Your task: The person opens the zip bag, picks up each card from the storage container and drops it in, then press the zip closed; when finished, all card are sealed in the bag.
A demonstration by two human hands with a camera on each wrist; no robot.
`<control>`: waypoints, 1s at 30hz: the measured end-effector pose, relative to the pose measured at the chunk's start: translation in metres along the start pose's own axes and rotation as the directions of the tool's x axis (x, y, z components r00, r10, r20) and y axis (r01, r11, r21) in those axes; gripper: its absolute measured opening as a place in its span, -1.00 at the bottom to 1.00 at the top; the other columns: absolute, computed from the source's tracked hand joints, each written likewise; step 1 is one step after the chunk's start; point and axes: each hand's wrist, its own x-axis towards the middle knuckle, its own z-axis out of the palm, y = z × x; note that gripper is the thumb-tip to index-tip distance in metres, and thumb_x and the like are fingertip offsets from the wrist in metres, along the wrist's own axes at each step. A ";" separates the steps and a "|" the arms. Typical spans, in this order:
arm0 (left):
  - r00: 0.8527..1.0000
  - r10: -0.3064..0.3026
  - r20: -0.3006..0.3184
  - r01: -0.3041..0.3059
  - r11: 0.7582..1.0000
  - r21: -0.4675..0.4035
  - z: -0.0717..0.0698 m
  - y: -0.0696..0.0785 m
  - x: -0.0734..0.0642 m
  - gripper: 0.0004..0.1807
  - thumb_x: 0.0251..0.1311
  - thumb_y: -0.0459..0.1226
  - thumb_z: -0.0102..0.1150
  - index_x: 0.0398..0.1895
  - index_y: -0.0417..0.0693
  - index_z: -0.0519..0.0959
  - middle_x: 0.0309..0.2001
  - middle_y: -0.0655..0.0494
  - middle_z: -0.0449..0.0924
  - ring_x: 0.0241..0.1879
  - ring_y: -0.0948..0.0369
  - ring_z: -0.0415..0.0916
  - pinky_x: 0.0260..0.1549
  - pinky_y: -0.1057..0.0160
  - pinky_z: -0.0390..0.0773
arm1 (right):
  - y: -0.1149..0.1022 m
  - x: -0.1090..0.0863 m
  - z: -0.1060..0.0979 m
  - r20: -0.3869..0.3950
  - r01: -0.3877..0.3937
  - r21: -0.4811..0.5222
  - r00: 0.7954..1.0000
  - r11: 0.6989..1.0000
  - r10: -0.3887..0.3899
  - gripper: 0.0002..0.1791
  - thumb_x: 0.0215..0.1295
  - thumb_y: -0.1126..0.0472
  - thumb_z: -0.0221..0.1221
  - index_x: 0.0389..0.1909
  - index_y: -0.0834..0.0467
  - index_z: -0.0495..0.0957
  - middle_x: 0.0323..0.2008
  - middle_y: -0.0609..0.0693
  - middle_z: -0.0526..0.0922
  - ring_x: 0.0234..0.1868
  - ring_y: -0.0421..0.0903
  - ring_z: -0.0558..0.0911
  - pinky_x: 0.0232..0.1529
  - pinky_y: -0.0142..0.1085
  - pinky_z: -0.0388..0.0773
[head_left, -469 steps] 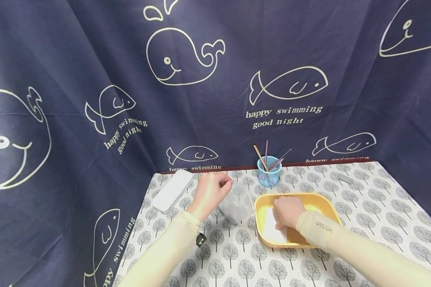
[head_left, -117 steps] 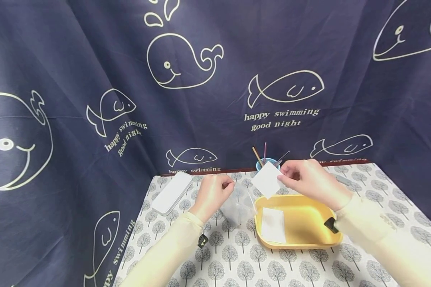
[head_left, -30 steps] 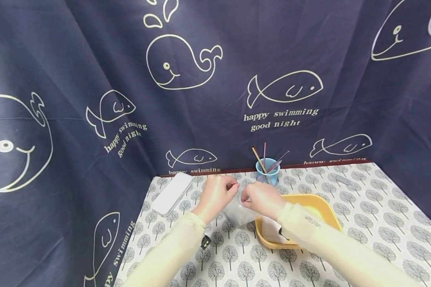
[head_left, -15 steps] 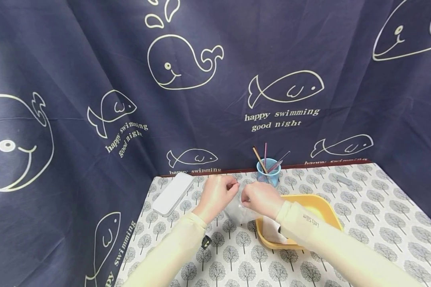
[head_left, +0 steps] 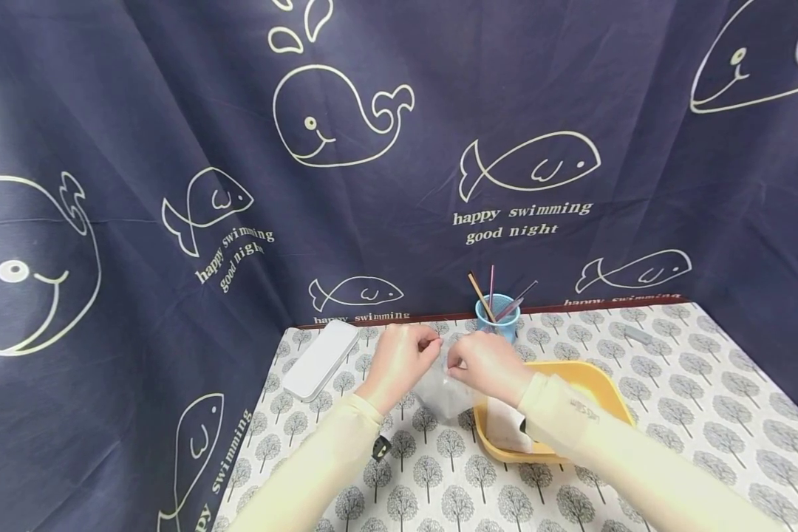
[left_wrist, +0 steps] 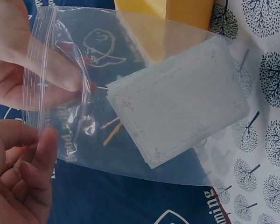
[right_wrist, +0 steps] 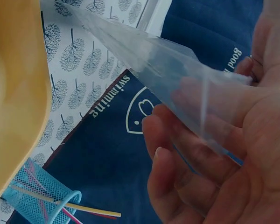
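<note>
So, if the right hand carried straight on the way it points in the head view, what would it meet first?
Beyond the clear bag it pinches, the right hand would probably meet the left hand first, though exact depth is hard to judge.

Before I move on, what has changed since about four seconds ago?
The right hand has moved left and slightly down from above the yellow tray; the white card it held no longer shows in its grip. It now holds the clear bag near the mouth, with stacked cards inside. Unchanged: the left hand holding the bag, the tray, the blue pen cup.
</note>
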 end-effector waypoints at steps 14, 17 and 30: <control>1.000 -0.025 0.003 0.025 1.000 -0.008 -0.001 -0.005 -0.001 -0.85 0.20 -0.36 0.35 -0.49 0.05 0.75 -0.54 0.34 0.65 -0.57 0.42 0.44 -0.48 0.42 0.47 | 0.005 -0.023 -0.036 -0.057 -0.047 0.072 0.997 0.996 0.052 -0.79 0.18 0.22 0.40 -0.52 -0.14 0.62 -0.49 -0.33 0.62 -0.51 -0.30 0.50 -0.49 -0.22 0.48; 1.000 -0.030 0.006 0.030 1.000 -0.003 -0.001 -0.005 -0.001 -0.85 0.20 -0.35 0.35 -0.49 0.05 0.75 -0.55 0.34 0.64 -0.57 0.42 0.44 -0.47 0.41 0.48 | 0.011 -0.028 -0.043 -0.073 -0.078 0.087 0.994 0.993 0.085 -0.77 0.19 0.22 0.37 -0.53 -0.17 0.59 -0.51 -0.35 0.60 -0.53 -0.29 0.48 -0.50 -0.24 0.45; 1.000 -0.026 -0.001 0.026 1.000 0.013 -0.002 -0.002 -0.002 -0.88 0.20 -0.33 0.36 -0.44 0.04 0.79 -0.51 0.32 0.71 -0.55 0.43 0.50 -0.43 0.40 0.53 | 0.047 -0.038 -0.029 -0.006 -0.126 0.031 0.992 0.992 0.127 -0.80 0.12 0.24 0.36 -0.57 -0.11 0.60 -0.60 -0.30 0.49 -0.52 -0.22 0.45 -0.44 -0.20 0.46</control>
